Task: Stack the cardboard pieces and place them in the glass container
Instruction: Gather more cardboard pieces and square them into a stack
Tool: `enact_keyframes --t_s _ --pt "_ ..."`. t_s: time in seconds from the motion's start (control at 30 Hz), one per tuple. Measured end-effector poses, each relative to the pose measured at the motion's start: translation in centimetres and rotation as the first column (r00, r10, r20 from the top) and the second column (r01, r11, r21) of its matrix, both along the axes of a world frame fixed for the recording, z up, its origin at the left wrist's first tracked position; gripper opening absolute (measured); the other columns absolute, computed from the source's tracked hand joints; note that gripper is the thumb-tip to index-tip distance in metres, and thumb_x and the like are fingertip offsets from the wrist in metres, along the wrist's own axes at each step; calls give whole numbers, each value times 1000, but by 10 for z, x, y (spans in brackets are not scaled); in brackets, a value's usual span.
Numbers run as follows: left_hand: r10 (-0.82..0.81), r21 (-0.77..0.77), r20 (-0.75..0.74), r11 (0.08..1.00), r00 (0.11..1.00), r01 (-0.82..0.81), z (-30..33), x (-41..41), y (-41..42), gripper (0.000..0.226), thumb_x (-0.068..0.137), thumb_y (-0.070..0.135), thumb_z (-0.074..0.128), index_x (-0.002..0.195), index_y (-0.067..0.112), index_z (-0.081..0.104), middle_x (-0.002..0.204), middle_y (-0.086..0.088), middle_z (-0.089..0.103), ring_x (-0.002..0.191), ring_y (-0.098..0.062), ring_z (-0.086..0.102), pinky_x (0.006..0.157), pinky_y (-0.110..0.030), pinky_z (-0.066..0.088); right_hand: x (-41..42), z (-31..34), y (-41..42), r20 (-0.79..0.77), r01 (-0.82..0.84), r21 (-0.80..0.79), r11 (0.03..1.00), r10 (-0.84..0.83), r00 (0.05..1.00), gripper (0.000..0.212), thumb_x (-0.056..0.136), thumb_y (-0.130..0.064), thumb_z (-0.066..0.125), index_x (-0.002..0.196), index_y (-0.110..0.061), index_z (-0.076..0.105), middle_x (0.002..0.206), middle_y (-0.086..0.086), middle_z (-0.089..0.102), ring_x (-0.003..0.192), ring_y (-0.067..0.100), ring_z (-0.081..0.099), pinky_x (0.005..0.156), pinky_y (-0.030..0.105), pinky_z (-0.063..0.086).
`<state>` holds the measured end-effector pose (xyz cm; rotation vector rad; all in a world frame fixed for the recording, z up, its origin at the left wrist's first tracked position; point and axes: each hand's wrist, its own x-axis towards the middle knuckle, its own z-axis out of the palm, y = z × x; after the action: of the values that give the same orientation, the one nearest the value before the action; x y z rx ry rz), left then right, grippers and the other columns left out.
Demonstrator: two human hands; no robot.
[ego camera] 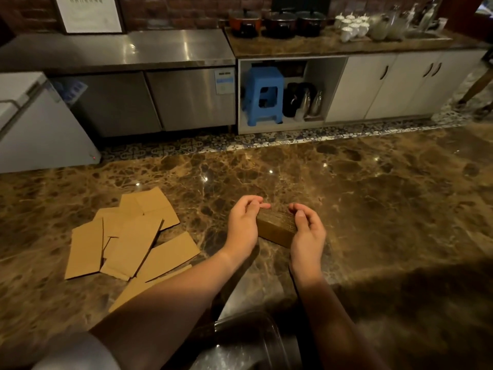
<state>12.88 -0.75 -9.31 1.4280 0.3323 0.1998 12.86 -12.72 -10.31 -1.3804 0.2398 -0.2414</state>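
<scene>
Cardboard, stacked into a thick block (277,227), stands on edge on the brown marble counter (373,198) and is held between the person's two bare hands. The left hand (243,225) cups the block's left end, its fingers curled over the top so that the fingertips (260,205) rest on the upper edge. The right hand (306,231) closes on the right end, thumb (300,217) laid against the near face and the other fingers bent round the far side; both hands are pressed inward on the stack, neither one spread flat. The block's corrugated edges face up and toward the camera, and its lower edge appears to touch the counter, though the hands hide the ends. Both bare forearms reach in from the bottom of the view. Below them, close to the person at the lower edge, sits the glass container (248,340), clear and rounded, partly hidden by the arms and too blurred to tell what it holds. To the left of the hands, well apart from the block, loose cardboard pieces (125,241) lie flat and overlapping on the counter in an untidy fan, one strip running under the left forearm. Beyond the counter, across a patterned tile floor (213,142), stand a steel cabinet (160,100) and white cupboards (386,86), with a blue plastic stool (263,94) tucked in an open bay and dark pots (280,22) on the worktop above.
</scene>
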Motion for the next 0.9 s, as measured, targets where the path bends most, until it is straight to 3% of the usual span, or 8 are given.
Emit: enact_keyframes --t_s 0.37,0.43,0.5,0.57,0.67,0.77,0.83,0.9 --pt "-56 17 -1 998 998 56 -1 3 1 28 105 14 46 90 3 68 89 -4 70 77 -7 65 71 -22 53 -1 -2 -4 7 -82 86 993 81 997 17 94 -10 56 101 -20 68 88 -12 77 83 2 71 67 14 53" --pt "-57 0 -6 998 998 57 -3 3 2 27 105 17 47 85 7 64 78 3 68 69 -6 62 64 -21 51 -4 0 -3 6 -83 -14 996 83 997 15 88 -27 66 102 -31 68 93 -17 75 88 2 70 67 16 55" --pt "-37 18 -16 999 999 37 -3 4 3 28 104 18 48 80 12 60 66 12 61 62 -4 56 58 -19 47 -9 1 -5 24 -182 -179 967 189 982 38 75 -42 76 110 -43 62 104 -23 68 99 3 67 75 20 57" --pt "-20 33 -18 999 1000 20 -4 5 5 30 104 19 48 76 15 58 60 14 59 58 -2 53 56 -17 45 -11 2 -11 7 -301 -289 909 317 948 60 69 -37 82 119 -51 53 110 -28 62 106 -3 63 81 17 56" --pt "-41 33 -38 999 998 42 1 4 5 29 104 22 50 77 15 58 62 12 59 58 -5 54 54 -16 45 -10 3 -16 -24 -291 -448 845 314 949 64 73 -22 86 105 -63 50 107 -20 63 99 -13 59 73 9 51" --pt "-38 34 -77 999 996 41 16 2 4 12 100 29 59 94 19 61 88 2 66 78 -13 62 64 -18 51 -12 10 -15 12 -225 -453 863 258 966 60 75 -17 86 97 -64 55 102 -14 68 93 -10 63 72 8 51" --pt "-47 -61 -130 997 990 40 30 -7 -1 46 86 42 74 123 29 51 118 -3 60 102 -17 64 79 -28 56 -14 19 -11 65 -162 -401 902 205 977 56 76 -18 85 99 -61 57 99 -16 70 93 -6 66 73 12 54" --pt "-94 -320 -126 946 988 49 46 -13 -7 88 64 45 88 135 42 35 125 -4 62 105 -19 69 74 -30 59 -14 35 -3 148 -109 -347 931 169 974 54 77 -16 81 102 -58 57 103 -26 68 94 -3 68 74 16 56"
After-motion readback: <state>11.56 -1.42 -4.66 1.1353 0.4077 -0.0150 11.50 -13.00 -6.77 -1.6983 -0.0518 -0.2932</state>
